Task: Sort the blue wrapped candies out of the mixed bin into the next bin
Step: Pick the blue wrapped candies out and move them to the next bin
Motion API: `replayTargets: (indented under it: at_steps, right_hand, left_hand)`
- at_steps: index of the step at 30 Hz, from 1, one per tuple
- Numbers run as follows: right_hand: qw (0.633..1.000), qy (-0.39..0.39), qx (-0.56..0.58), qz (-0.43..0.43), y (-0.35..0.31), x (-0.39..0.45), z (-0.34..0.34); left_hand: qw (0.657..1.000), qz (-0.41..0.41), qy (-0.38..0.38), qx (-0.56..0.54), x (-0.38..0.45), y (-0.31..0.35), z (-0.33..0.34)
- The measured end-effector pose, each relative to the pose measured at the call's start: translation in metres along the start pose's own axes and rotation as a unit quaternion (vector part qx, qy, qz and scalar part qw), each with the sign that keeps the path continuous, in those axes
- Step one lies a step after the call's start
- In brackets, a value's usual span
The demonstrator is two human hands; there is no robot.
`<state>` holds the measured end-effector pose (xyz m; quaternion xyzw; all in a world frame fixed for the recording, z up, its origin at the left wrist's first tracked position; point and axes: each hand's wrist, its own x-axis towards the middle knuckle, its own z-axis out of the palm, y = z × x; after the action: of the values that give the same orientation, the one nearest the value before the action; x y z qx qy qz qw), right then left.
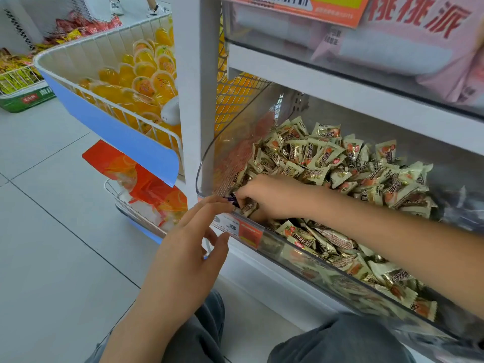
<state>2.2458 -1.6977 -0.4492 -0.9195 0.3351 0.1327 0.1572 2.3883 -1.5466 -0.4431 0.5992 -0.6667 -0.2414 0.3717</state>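
Note:
A clear plastic bin [296,255] on the low shelf is full of pale green wrapped candies [327,155]. My right hand [264,197] reaches into its front left corner and pinches a small blue-purple wrapped candy [231,199] between fingertips, just above the bin's rim. My left hand [188,247] hovers outside the bin in front of the price label, fingers straight and spread, its fingertips close to the blue candy. At the bin's far right edge lie darker, bluish wrapped candies [461,213], blurred.
An orange price tag [247,233] is clipped to the bin's front. A white shelf post [195,82] stands left of the bin. Wire baskets of orange jelly cups [146,79] hang to the left. Pink packages [419,48] fill the shelf above. Grey tiled floor lies left.

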Motion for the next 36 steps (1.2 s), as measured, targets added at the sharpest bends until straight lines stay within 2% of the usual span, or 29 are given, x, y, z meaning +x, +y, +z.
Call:
replayTargets:
  at_steps: [4,7,9,11,13,15,19,25,29,31,34,36]
  right_hand:
    - [0.994,0.089,0.017,0.059,0.014,-0.004,-0.021]
    - [0.979,0.161,-0.064,0.111,0.03,-0.012,-0.038]
    - [0.975,0.191,-0.08,0.084,0.026,-0.016,-0.039]
    - [0.988,0.154,-0.031,0.005,0.011,-0.012,-0.033]
    - [0.997,0.052,0.028,-0.056,0.0,-0.002,-0.017]
    - [0.997,-0.011,0.005,-0.078,-0.003,0.009,-0.001]
    - [0.995,0.011,-0.045,-0.085,-0.002,0.013,0.009]
    - [0.997,0.024,-0.037,-0.069,-0.01,0.007,0.011]
    - [0.991,0.009,0.114,-0.072,-0.009,0.011,0.01]
    - [0.977,0.053,0.207,-0.011,-0.005,0.008,0.003]
    - [0.944,0.135,0.289,0.088,0.003,-0.009,-0.016]
    - [0.916,0.158,0.348,0.125,0.01,-0.023,-0.027]
  left_hand:
    - [1.0,0.002,-0.002,-0.004,-0.001,-0.001,-0.001]
    - [1.0,0.003,-0.001,-0.005,-0.001,-0.001,-0.001]
    - [1.0,0.001,0.002,-0.007,-0.001,-0.001,0.0]
    - [1.0,0.001,0.005,-0.01,-0.001,-0.001,0.0]
    - [1.0,0.001,0.006,-0.01,-0.001,-0.001,0.0]
    - [1.0,0.001,0.006,-0.011,-0.001,0.0,0.0]
    - [1.0,0.003,0.005,-0.009,0.001,0.001,-0.001]
    - [1.0,-0.005,0.007,-0.006,0.0,0.0,0.001]
    - [1.0,-0.007,0.014,-0.019,0.0,0.0,0.0]
    - [1.0,-0.008,0.017,-0.021,0.001,-0.001,0.001]
    - [1.0,-0.007,0.026,-0.001,0.001,-0.002,0.002]
    - [0.999,-0.008,0.029,0.025,0.001,-0.004,0.003]
